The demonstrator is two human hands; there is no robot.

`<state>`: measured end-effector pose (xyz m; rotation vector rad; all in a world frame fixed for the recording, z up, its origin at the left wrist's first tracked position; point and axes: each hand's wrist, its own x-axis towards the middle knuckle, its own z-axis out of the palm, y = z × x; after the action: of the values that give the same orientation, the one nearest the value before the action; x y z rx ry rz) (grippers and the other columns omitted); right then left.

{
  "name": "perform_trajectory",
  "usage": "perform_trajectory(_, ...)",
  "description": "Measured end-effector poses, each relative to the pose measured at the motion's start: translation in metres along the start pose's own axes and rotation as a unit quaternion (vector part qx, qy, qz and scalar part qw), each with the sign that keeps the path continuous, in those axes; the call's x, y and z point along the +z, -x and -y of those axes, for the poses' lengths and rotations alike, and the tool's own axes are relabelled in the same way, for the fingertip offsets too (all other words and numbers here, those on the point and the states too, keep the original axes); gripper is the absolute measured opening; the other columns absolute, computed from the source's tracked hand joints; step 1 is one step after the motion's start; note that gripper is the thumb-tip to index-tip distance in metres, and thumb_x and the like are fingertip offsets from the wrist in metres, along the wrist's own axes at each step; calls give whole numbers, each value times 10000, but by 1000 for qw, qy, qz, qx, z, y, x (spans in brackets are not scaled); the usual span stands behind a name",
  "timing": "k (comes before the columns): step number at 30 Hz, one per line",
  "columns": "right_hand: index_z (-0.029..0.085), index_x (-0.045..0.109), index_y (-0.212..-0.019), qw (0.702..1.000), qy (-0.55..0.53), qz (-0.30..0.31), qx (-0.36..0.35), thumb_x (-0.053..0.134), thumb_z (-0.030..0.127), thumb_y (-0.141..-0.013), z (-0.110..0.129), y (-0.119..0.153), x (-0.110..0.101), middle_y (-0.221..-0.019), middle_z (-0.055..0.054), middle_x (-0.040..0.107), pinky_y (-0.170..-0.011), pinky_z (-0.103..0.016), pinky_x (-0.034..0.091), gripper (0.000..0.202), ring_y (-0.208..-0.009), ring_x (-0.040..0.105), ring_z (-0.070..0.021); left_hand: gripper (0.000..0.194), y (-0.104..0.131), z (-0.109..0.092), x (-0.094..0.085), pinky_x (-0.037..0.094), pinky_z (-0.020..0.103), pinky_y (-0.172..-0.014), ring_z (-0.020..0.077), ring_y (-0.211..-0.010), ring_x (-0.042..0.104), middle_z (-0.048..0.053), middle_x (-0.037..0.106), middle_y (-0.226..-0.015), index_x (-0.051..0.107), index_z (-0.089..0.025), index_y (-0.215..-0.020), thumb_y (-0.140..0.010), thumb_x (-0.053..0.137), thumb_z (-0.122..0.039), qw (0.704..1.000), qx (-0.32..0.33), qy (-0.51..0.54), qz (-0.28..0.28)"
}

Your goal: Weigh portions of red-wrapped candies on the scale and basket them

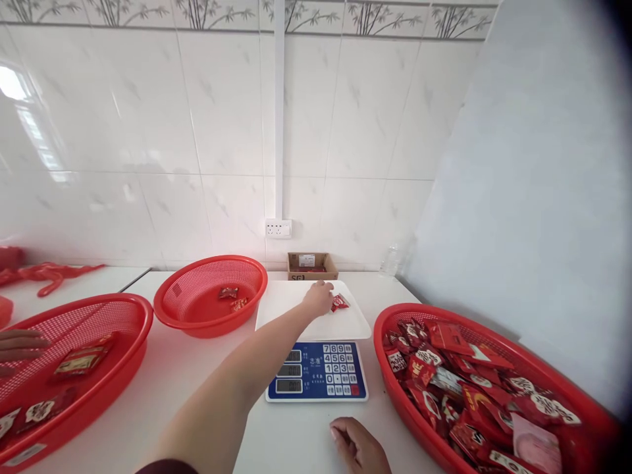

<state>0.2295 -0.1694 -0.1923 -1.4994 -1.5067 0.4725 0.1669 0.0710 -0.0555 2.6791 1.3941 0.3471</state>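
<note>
The white table (168, 388) spreads beneath the left grip (318, 299) and right grip (359, 446). Right of both lies the biggest red basket (390, 368), heaped with mostly red packets (447, 336). Well left of the left grip, another person's hand (20, 347) is over a red basket with a few packets (81, 359); nearer on that side, a smaller basket (185, 289) holds two. The scale (316, 372) has its white tray (296, 326) under the left grip; an open carton (311, 259) sits just beyond. The right grip is loosely curled before the scale, its hold unclear. Smallest, a red sachet (340, 303) lies on the tray just beside the left grip, whose bent fingers hide any hold.
</note>
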Motion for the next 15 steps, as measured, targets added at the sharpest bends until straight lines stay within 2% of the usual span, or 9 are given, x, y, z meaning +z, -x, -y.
perform_trajectory(2, 217, 617, -682, 1000, 2, -2, 4, 383, 580, -819, 1, 0, 0, -593, -6, 609, -482, -232, 415, 452, -507, 505, -131, 381, 0, -11, 7, 426, 353, -872, 248, -1098, 481, 103, 519, -1178, 505, -191, -1173, -892, 354, -400, 1000, 16, -4, 15)
perform_trajectory(4, 218, 618, -688, 1000, 4, -4, 11, 388, 575, -818, 3, 1, -2, -596, -5, 611, -488, -234, 419, 445, -512, 509, -133, 441, 2, -16, 12, 431, 414, -849, 299, -1087, 474, 123, 522, -1168, 511, -184, -1167, -859, 393, -477, 999, 21, -15, 23)
perform_trajectory(8, 218, 632, -718, 1000, -7, 18, 15, 407, 554, -819, 8, 0, -6, -629, -13, 631, -509, -234, 441, 416, -541, 540, -139, 317, 8, -8, 9, 429, 410, -842, 292, -1078, 467, 145, 521, -1152, 522, -162, -1141, -892, 351, -257, 999, 22, -38, 23)
perform_trajectory(11, 218, 638, -724, 999, -19, 26, 17, 431, 541, -813, 10, 0, -9, -652, -18, 644, -523, -235, 457, 394, -558, 559, -143, 304, 16, 12, -8, 409, 352, -883, 247, -1067, 476, 125, 530, -1132, 535, -163, -1112, -865, 362, -129, 998, 16, -54, 10)
perform_trajectory(13, 219, 639, -724, 999, -29, 20, 23, 443, 530, -810, 9, 0, -11, -662, -18, 649, -543, -237, 470, 378, -571, 568, -145, 328, 25, 32, -27, 369, 324, -936, 222, -1106, 453, 111, 518, -1157, 527, -168, -1120, -866, 336, -88, 998, -2, -66, -14)
perform_trajectory(15, 220, 642, -744, 998, -33, 39, 26, 458, 499, -813, 7, -1, -12, -696, -20, 659, -574, -235, 483, 342, -608, 584, -147, 350, 40, 54, -48, 319, 314, -985, 208, -1165, 409, 103, 501, -1193, 518, -171, -1131, -874, 304, -70, 996, -29, -79, -40)
